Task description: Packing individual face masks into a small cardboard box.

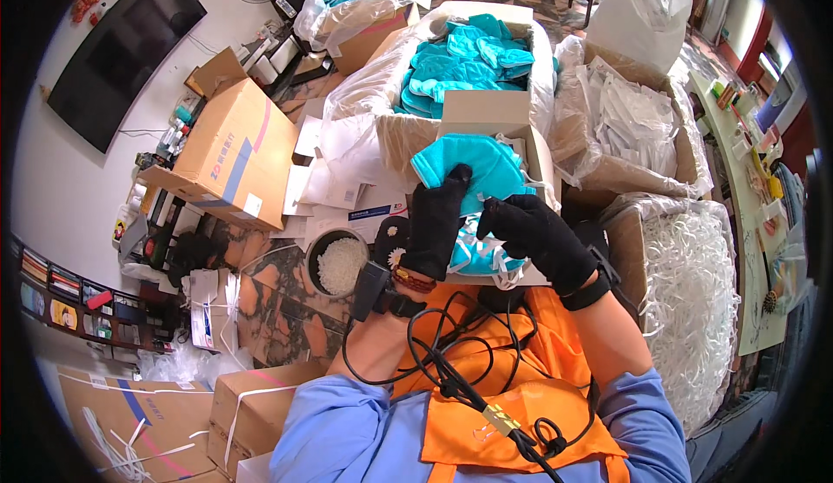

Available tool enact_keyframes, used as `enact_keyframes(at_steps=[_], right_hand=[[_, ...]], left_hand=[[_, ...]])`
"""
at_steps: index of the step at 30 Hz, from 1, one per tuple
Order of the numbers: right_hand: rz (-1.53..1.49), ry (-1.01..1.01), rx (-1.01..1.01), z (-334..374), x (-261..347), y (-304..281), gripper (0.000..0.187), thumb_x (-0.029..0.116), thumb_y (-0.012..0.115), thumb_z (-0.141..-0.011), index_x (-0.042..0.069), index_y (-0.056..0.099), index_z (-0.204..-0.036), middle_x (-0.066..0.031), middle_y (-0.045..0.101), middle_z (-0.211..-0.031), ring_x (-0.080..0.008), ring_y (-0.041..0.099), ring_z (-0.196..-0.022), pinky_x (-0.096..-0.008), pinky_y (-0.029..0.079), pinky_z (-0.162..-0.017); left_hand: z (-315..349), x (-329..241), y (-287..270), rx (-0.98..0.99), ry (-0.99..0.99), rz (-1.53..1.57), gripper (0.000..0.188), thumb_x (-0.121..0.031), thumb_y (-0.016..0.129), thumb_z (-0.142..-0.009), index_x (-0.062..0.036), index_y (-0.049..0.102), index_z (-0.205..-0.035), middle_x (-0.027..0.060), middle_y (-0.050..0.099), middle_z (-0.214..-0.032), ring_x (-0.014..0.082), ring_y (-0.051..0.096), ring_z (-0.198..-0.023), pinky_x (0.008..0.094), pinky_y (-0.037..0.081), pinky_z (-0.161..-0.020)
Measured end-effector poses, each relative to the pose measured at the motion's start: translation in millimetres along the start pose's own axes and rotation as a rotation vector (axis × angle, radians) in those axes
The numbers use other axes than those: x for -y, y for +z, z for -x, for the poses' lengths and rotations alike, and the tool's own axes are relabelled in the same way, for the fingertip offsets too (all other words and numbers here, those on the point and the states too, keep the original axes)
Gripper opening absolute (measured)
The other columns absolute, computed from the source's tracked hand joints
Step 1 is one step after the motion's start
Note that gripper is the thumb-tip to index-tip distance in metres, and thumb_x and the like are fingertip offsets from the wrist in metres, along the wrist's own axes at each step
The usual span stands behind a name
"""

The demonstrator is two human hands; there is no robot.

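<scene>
My black-gloved left hand (436, 223) is closed on a teal face mask (473, 166), thumb on its front, holding it up over a small cardboard box (484, 111). Just right of the mask's lower edge, my right hand (536, 233), also gloved in black, has its fingers curled in a pinch. Whatever lies between those fingertips is too small to make out. Below both hands, more teal masks with white straps (486, 256) lie in the small box at my lap.
A lined carton (540, 58) of teal masks stands ahead. To the right are a carton (607, 177) of clear packets and one of white straps (690, 283). A bowl (314, 268) of white pellets sits left. Black cables (442, 361) hang across my orange apron.
</scene>
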State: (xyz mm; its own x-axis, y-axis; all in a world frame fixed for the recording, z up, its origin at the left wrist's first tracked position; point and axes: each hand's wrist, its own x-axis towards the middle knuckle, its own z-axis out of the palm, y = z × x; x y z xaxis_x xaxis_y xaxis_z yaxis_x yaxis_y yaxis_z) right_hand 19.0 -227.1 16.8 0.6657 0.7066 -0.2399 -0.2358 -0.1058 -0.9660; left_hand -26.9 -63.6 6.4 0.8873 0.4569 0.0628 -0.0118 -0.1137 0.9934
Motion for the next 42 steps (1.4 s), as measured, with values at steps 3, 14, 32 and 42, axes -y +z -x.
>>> enact_keyframes(at_steps=[3,14,32,42], right_hand=[[-0.143,0.012,-0.005,-2,-10,-2,0.031,0.040,0.055,-0.093,0.011,0.064,-0.089,0.0069,0.055,-0.073,-0.0023,0.045,-0.059,-0.0187,0.034,-0.051],[0.429,-0.651,-0.357,-39,-36,-22,0.035,-0.006,0.059,-0.078,0.000,0.058,-0.111,-0.0132,0.066,-0.096,-0.0220,0.064,-0.089,-0.0283,0.050,-0.075],[0.692,-0.636,-0.578,-94,-21,26,0.023,0.010,0.058,-0.087,0.002,0.061,-0.108,-0.0194,0.063,-0.105,-0.0345,0.059,-0.102,-0.0387,0.046,-0.088],[-0.486,-0.306,-0.099,-74,-6,41,0.017,0.015,0.059,-0.090,0.000,0.064,-0.098,-0.0074,0.066,-0.084,-0.0161,0.062,-0.080,-0.0293,0.047,-0.067]], left_hand=[[5,-26,-7,0.261,-0.317,-0.052,0.033,-0.021,0.051,-0.097,-0.0070,0.055,-0.126,0.0080,0.061,-0.101,0.0153,0.058,-0.082,0.0288,0.048,-0.072],[0,46,3,0.128,0.768,-0.434,0.027,-0.006,0.057,-0.091,-0.0049,0.060,-0.117,0.0151,0.063,-0.110,0.0268,0.060,-0.103,0.0371,0.048,-0.085],[17,69,-37,0.029,0.387,-0.526,0.036,-0.001,0.063,-0.085,-0.0022,0.057,-0.120,0.0132,0.061,-0.112,0.0246,0.058,-0.101,0.0349,0.046,-0.086],[-10,22,-35,0.004,0.056,0.585,0.035,-0.028,0.058,-0.094,-0.0021,0.056,-0.117,0.0065,0.060,-0.110,0.0151,0.059,-0.097,0.0309,0.049,-0.084]])
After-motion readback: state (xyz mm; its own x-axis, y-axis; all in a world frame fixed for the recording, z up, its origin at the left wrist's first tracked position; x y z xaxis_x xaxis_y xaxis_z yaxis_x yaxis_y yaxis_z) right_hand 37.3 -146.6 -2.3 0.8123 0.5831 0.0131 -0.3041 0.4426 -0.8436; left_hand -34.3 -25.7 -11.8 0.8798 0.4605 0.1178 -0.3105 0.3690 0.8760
